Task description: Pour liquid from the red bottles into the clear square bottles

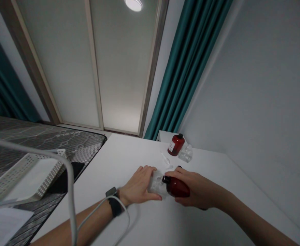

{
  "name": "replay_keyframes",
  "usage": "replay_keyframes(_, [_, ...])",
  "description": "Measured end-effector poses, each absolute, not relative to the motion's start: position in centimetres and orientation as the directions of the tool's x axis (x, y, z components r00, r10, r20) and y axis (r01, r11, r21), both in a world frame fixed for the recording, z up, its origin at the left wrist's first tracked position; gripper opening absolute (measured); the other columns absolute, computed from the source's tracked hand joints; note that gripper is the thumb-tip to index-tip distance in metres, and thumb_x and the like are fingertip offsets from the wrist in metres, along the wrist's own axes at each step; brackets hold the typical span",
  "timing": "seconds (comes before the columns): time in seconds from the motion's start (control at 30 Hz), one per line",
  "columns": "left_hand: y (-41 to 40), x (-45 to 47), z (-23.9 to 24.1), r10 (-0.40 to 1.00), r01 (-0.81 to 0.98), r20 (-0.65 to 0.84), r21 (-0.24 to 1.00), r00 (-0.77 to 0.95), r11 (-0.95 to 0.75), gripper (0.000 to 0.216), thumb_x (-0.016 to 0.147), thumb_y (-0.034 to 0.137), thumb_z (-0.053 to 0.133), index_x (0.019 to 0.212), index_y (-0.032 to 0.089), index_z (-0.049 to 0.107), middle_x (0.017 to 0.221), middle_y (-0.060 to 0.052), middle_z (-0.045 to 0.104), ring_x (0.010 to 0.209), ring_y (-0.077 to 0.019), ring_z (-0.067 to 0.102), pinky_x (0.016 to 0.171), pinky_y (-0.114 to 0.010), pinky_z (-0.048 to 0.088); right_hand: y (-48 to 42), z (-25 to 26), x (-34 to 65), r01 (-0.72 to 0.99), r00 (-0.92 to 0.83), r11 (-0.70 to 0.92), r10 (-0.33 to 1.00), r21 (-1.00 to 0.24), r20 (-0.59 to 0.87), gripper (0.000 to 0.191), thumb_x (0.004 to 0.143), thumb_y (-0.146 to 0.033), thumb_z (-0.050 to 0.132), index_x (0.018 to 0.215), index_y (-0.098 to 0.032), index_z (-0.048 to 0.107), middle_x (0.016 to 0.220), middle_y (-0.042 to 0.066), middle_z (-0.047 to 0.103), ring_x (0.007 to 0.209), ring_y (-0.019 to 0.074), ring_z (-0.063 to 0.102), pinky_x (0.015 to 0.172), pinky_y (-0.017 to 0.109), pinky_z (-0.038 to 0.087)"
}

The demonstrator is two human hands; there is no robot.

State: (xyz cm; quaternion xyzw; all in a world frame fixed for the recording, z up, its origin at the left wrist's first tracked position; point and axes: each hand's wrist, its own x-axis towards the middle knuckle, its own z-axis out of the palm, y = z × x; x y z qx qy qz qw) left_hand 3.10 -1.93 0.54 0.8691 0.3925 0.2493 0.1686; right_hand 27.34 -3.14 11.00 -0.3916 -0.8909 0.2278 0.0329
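Note:
My right hand point(190, 186) is wrapped round a dark red bottle point(177, 187), tipped sideways with its black neck pointing left. That neck is above or against a clear plastic container point(157, 183), which stands on the white table point(129, 153). My left hand point(141, 184) curves round the container's left side, thumb in front and fingers behind. Whether liquid flows between the two cannot be made out. A small black tip point(180, 166) shows just behind my right hand; what it belongs to is hidden.
Farther back stands another red bottle point(176, 145) with a black cap and white label, beside clear plastic bottles point(186, 153). A slim whitish piece point(166, 158) lies nearby. At left are a white perforated basket point(24, 174) and a pale cable point(71, 191) crossing the view.

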Motion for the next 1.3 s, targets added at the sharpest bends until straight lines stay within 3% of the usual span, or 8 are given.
replay_keyframes(0.13, [-1.8, 2.9, 0.5, 0.734, 0.576, 0.293, 0.47, 0.613, -0.669, 0.09, 0.071, 0.057, 0.082, 0.136, 0.017, 0.035, 0.126, -0.015, 0.059, 0.113, -0.0346, 0.056, 0.098, -0.049, 0.04, -3.0, 10.8, 27.5, 0.686, -0.695, 0.588, 0.704, -0.428, -0.145, 0.069, 0.073, -0.021, 0.074, 0.136, -0.031, 0.05, 0.119, 0.006, 0.059, 0.099, 0.0249, 0.065, 0.088, 0.037, 0.049])
replay_keyframes(0.43, [-1.9, 2.9, 1.3, 0.738, 0.585, 0.254, 0.473, 0.625, -0.659, 0.065, 0.081, 0.047, 0.074, 0.129, 0.015, 0.042, 0.119, -0.014, 0.06, 0.107, -0.0319, 0.057, 0.096, -0.047, 0.042, -3.1, 11.6, 27.1, 0.712, -0.683, 0.571, 0.7, -0.409, -0.211, 0.068, 0.074, -0.02, 0.072, 0.137, -0.029, 0.048, 0.118, 0.008, 0.057, 0.101, 0.0261, 0.063, 0.089, 0.039, 0.048])
replay_keyframes(1.3, [-1.8, 1.7, 1.8, 0.691, 0.52, 0.247, 0.503, 0.68, -0.691, 0.064, 0.082, 0.047, 0.073, 0.128, 0.013, 0.044, 0.121, -0.017, 0.061, 0.109, -0.0328, 0.06, 0.096, -0.048, 0.047, -3.2, 11.7, 26.5, 0.717, -0.682, 0.58, 0.699, -0.386, -0.215, 0.065, 0.074, -0.022, 0.073, 0.135, -0.031, 0.05, 0.119, 0.006, 0.059, 0.099, 0.0248, 0.064, 0.085, 0.035, 0.047])
